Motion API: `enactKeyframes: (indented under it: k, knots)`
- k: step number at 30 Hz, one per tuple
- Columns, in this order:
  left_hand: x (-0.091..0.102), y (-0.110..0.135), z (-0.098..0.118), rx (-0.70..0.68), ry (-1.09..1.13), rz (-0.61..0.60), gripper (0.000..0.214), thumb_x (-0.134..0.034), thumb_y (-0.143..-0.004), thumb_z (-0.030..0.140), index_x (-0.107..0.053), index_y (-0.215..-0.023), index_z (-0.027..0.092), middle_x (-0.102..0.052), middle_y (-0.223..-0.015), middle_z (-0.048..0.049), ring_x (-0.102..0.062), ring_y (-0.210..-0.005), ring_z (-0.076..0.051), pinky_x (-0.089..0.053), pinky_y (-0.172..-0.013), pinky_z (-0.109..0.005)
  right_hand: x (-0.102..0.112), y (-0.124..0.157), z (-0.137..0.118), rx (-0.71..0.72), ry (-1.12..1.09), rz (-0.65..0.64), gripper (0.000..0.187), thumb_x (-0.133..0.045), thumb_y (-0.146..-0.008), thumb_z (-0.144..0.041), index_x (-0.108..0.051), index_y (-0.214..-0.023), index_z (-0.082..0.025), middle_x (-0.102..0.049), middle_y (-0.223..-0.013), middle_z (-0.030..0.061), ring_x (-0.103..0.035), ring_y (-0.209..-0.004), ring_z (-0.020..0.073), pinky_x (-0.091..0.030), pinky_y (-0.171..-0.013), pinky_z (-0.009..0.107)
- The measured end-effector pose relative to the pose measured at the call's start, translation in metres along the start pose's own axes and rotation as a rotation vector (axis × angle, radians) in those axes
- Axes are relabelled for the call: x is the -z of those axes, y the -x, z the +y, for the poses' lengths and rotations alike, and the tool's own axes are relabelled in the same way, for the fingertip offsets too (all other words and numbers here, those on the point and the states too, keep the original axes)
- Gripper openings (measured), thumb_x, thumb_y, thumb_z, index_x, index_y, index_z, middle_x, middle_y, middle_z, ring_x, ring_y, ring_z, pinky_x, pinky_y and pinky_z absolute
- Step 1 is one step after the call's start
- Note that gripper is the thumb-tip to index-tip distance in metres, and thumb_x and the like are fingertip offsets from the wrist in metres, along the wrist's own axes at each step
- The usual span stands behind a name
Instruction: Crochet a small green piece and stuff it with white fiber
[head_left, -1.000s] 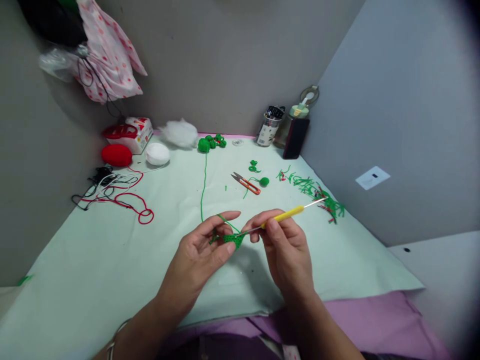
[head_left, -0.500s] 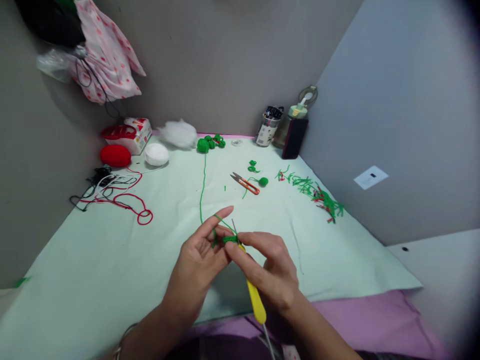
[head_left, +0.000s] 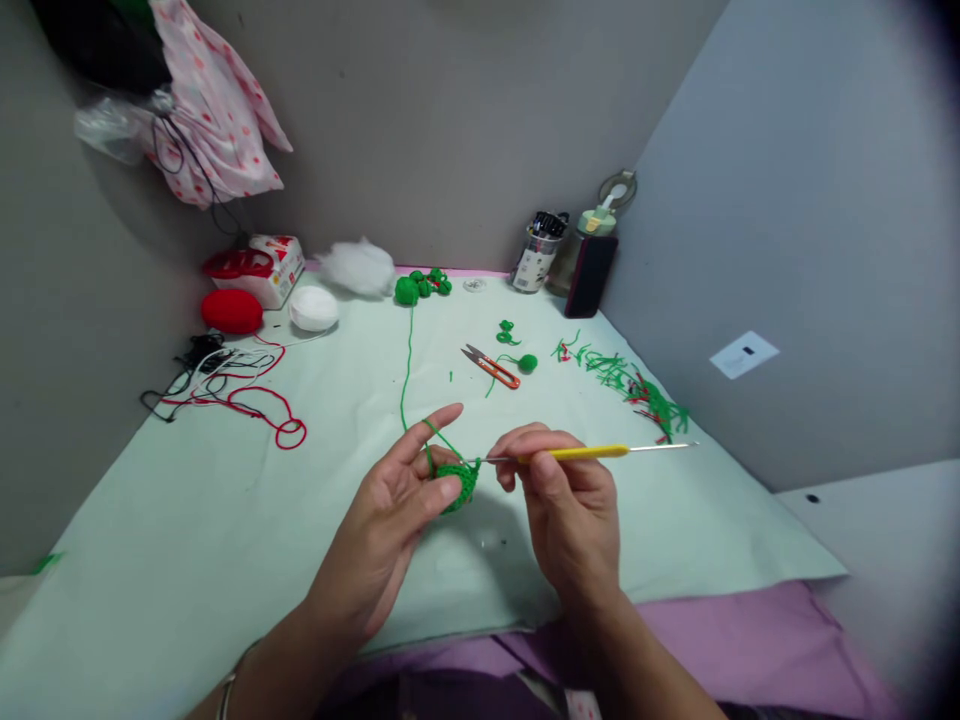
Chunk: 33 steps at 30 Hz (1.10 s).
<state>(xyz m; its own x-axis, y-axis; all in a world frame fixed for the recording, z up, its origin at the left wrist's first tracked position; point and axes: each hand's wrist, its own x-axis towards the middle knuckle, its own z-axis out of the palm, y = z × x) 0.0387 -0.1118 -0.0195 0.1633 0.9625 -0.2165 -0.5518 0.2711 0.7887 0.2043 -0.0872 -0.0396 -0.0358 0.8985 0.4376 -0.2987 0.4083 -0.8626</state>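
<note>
My left hand (head_left: 394, 505) pinches a small green crochet piece (head_left: 457, 481) between thumb and fingers, with green yarn (head_left: 407, 370) looped over its raised forefinger. That yarn runs back to a green ball (head_left: 407, 291) at the far edge. My right hand (head_left: 566, 500) grips a yellow-handled crochet hook (head_left: 577, 453) lying level, its metal tip at the crochet piece and its back end pointing right.
On the pale green mat (head_left: 225, 520) lie orange snips (head_left: 491, 366), green yarn scraps (head_left: 637, 390), a red yarn ball (head_left: 231, 311), a white ball (head_left: 314, 307), white stuffing (head_left: 358, 267), tangled red cord (head_left: 240, 395), a pen cup (head_left: 537, 262) and a bottle (head_left: 596, 250).
The hook swung from pointing toward me, handle down, back to level with the handle to the right. The left hand kept hold of the crochet piece.
</note>
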Motion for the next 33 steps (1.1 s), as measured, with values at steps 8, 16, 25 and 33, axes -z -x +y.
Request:
enactKeyframes:
  k: [8,16,25,33]
  knots:
    - [0.003,0.000,-0.005,-0.073,-0.060,-0.039,0.076,-0.085,-0.087,0.025,-0.053,-0.155,0.033,-0.066,-0.091,0.0011,-0.059,-0.081,-0.012,-0.050,-0.073,-0.022,0.001,0.001,-0.003,0.041,0.153,-0.055,0.011,-0.072,-0.100,-0.026,-0.082,-0.103,-0.028,-0.078,-0.095,0.0024,-0.069,-0.092,0.0170,-0.056,-0.075,0.030]
    - [0.002,0.001,0.003,0.033,-0.080,-0.098,0.110,-0.088,-0.081,0.021,-0.023,-0.168,0.037,-0.069,-0.093,0.0016,-0.032,-0.039,0.002,-0.023,-0.034,-0.013,-0.002,0.003,-0.006,0.045,0.135,-0.057,0.012,-0.071,-0.100,-0.026,-0.083,-0.103,-0.029,-0.078,-0.092,0.0017,-0.070,-0.089,0.0159,-0.056,-0.076,0.029]
    - [0.002,0.002,0.007,0.010,-0.112,-0.082,0.098,-0.088,-0.079,0.018,-0.039,-0.162,0.037,-0.063,-0.092,0.0035,-0.033,-0.043,0.002,-0.025,-0.037,-0.011,-0.001,0.005,-0.004,-0.121,-0.049,0.009,0.016,-0.067,-0.103,-0.033,-0.081,-0.099,-0.027,-0.078,-0.091,0.0005,-0.066,-0.072,0.0107,-0.054,-0.070,0.025]
    - [0.004,0.004,0.005,-0.062,-0.173,-0.044,0.083,-0.084,-0.087,0.028,-0.045,-0.160,0.036,-0.059,-0.093,0.0023,-0.039,-0.055,-0.003,-0.033,-0.048,-0.015,-0.001,0.004,-0.010,-0.064,0.037,-0.019,0.019,-0.058,-0.108,-0.030,-0.075,-0.101,-0.025,-0.078,-0.091,0.0022,-0.070,-0.072,0.0133,-0.058,-0.070,0.028]
